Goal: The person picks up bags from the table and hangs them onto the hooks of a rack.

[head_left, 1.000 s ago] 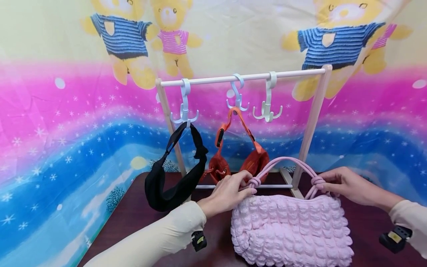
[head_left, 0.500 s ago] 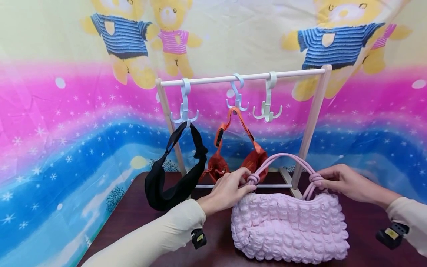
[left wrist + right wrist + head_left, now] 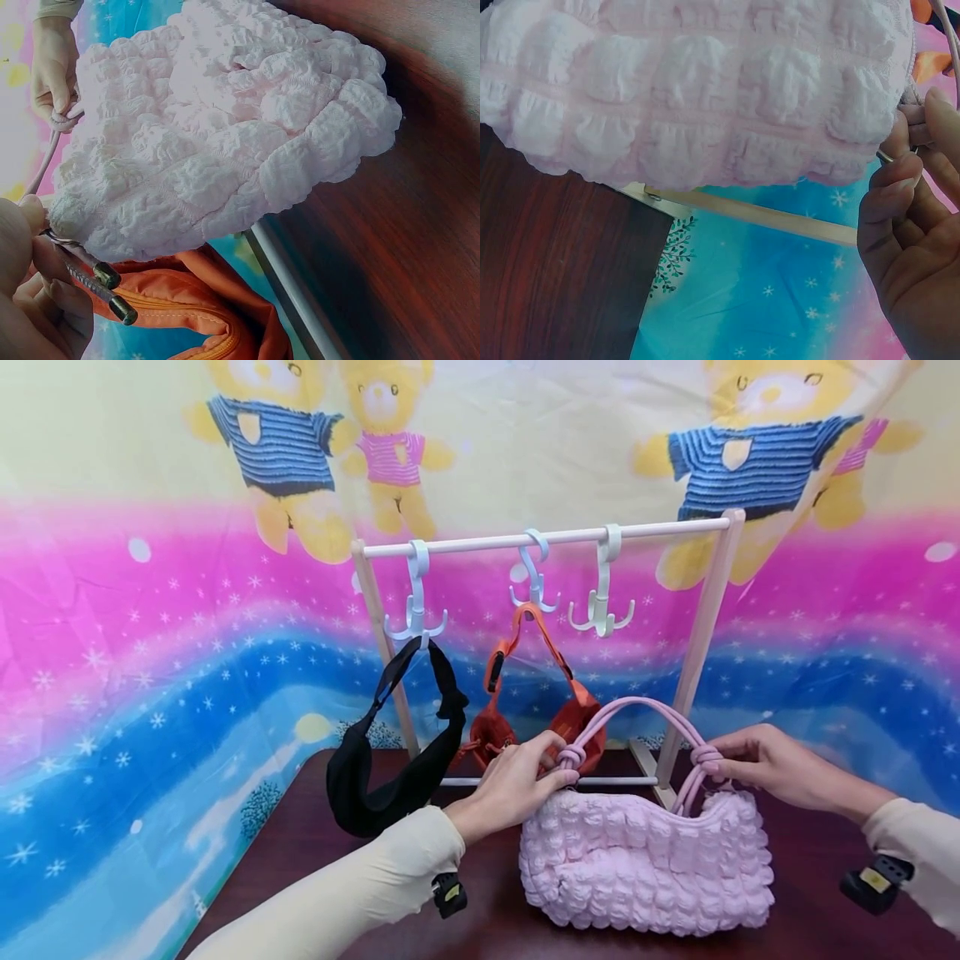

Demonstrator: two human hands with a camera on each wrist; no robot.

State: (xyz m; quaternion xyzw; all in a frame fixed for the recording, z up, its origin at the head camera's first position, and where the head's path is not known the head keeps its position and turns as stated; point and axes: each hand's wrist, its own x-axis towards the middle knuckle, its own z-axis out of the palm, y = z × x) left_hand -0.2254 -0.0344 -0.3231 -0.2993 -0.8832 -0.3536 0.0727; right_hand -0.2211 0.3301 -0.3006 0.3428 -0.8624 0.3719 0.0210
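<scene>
A pink puffy handbag (image 3: 645, 868) hangs from both hands in front of the rack. My left hand (image 3: 513, 785) pinches the knot at the left end of its cord handle (image 3: 637, 703). At the right end, my right hand (image 3: 780, 768) pinches the other knot, and the handle arches up between the two. In the left wrist view, dark metal-tipped cord ends (image 3: 105, 292) stick out beside the left fingers. The right wrist view shows curled right fingers (image 3: 889, 187) at the bag's top corner. Just behind the left hand hangs an orange bag (image 3: 581, 727), partly covered by it.
A wooden rack (image 3: 697, 643) stands on the dark red table (image 3: 285, 860). Its top bar carries a left hook (image 3: 417, 593), a middle hook (image 3: 534, 568) and a right hook (image 3: 602, 589). From the left hook hangs a black bag (image 3: 360, 785). Behind is a printed cloth (image 3: 187, 652).
The pink handbag has risen a little, its bottom edge higher in the head view. My right hand has moved slightly up and left with it, while the left hand is nearly still.
</scene>
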